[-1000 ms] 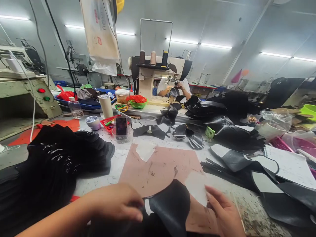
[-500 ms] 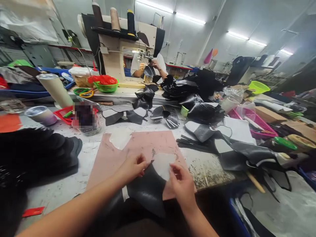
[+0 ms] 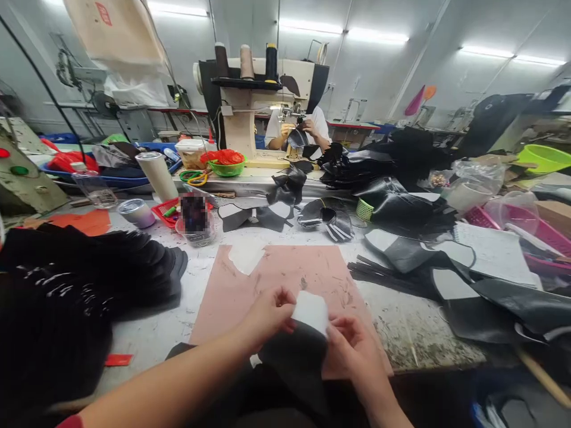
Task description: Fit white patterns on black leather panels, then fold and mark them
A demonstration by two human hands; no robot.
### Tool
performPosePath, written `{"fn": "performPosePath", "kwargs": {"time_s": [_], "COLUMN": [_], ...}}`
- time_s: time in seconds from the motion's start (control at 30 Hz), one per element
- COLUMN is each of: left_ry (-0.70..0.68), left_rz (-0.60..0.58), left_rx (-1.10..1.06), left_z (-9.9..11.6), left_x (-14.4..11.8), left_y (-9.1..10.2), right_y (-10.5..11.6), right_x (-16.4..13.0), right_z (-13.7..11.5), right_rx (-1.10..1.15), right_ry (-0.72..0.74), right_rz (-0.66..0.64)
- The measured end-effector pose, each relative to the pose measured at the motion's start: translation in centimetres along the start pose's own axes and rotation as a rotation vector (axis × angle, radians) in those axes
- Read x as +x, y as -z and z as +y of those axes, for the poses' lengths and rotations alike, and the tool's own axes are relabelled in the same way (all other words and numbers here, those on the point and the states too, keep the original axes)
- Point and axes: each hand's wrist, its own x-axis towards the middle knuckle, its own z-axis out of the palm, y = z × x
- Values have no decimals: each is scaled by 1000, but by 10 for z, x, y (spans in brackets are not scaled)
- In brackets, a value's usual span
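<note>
Between my two hands is a black leather piece (image 3: 292, 348), with a white backing patch (image 3: 311, 311) along its far edge. My left hand (image 3: 271, 310) pinches the left corner where white meets black. On the opposite side, my right hand (image 3: 354, 343) has thumb and fingers closed on the right edge. The piece's near part hangs over the table edge and fades into shadow. Under my hands lies a pink board (image 3: 236, 288), and a loose white cutout (image 3: 247, 257) rests at its far left.
Stacked black pieces (image 3: 147, 267) stand at the left. Leather parts with white patches (image 3: 455, 285) lie on the right. Beyond are a red basket (image 3: 161, 215), a green bowl (image 3: 228, 168) and a sewing machine (image 3: 241, 119). A person works behind the machine.
The view has swung left. My hands have drawn closer together around the white patch, which now lies against the leather's far edge and looks narrower than before.
</note>
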Motion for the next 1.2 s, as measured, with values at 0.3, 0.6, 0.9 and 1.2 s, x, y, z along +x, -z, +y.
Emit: {"fn": "performPosePath", "kwargs": {"time_s": [0.3,0.6,0.9,1.2], "left_ry": [-88,-205,-192,-213], "left_rz": [-43,46,37,-36], "left_rx": [411,775,928,1097], "left_z": [-28,-27,-24,-19], "left_x": [19,34,34,40], "left_y": [8,3,2,0], "right_y": [0,2,1,-1], "right_x": [-3,6,9,10], "right_z": [2,0,-2,0], "right_rx": [42,-377,-484,-826], "right_ry": [-144,89,109,278], "right_rz": [-19,-60,-117,-106]}}
